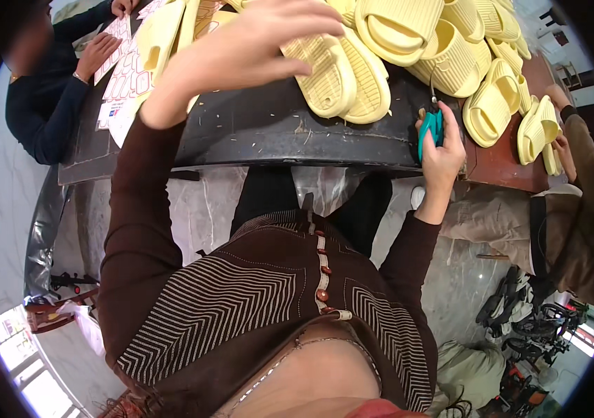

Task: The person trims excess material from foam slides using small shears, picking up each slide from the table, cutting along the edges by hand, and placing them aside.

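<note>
Dark counter (269,132) over a marble floor. Right hand (442,150) grips teal snips (431,129) at the near edge. Beyond, left hand (241,49), fingers spread, rests on pale yellow slippers (339,76). Risk: the heaped slippers could slide off if nudged.

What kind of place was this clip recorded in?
Probably a small footwear workshop: a heap of pale yellow foam slide sandals covers a dark worktable, sheets of white printed stickers lie at its left end, and other people work alongside.
</note>
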`<state>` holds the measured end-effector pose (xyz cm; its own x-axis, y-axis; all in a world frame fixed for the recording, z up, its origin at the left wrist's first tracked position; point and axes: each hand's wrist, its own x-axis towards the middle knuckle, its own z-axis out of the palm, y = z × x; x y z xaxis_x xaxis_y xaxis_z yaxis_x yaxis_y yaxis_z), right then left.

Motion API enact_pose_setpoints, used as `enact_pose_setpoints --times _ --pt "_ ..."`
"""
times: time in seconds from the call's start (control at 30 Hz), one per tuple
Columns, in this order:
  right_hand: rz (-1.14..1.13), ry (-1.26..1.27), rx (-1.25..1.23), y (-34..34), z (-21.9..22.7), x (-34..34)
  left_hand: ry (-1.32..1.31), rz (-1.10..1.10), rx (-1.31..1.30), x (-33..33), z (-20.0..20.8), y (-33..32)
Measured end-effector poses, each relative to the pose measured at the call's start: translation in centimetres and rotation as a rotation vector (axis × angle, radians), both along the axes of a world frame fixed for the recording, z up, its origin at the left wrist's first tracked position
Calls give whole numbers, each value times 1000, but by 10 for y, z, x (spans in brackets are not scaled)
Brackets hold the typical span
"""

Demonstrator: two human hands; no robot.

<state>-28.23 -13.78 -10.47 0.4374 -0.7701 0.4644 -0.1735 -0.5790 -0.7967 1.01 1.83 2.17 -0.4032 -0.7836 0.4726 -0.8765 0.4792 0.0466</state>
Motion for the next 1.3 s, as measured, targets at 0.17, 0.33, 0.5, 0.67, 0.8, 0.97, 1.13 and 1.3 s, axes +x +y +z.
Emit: enact_pose_setpoints --times 0.17,0.33,0.5,0.67,0.8,0.97,1.13,1.3 --pt "25 0 16 6 1 2 -143 49 164 -14 -18 -19" --pt "-3 60 -117 6 -5 3 -398 116 121 -28 -5 -24" --pt "-25 35 -107 9 -7 0 -317 163 223 -34 -8 -22" --pt "39 -60 5 14 -8 1 -350 141 112 -26 -8 -15" --pt "31 -52 -11 16 -6 1 -297 196 84 -15 -19 -2" --pt "29 -35 -17 17 -1 0 -236 218 10 -19 -26 21" --pt "24 -35 -43 17 1 2 -276 313 -29 -21 -26 33" --pt "9 -28 -54 19 3 1 -321 365 -82 -20 -31 43"
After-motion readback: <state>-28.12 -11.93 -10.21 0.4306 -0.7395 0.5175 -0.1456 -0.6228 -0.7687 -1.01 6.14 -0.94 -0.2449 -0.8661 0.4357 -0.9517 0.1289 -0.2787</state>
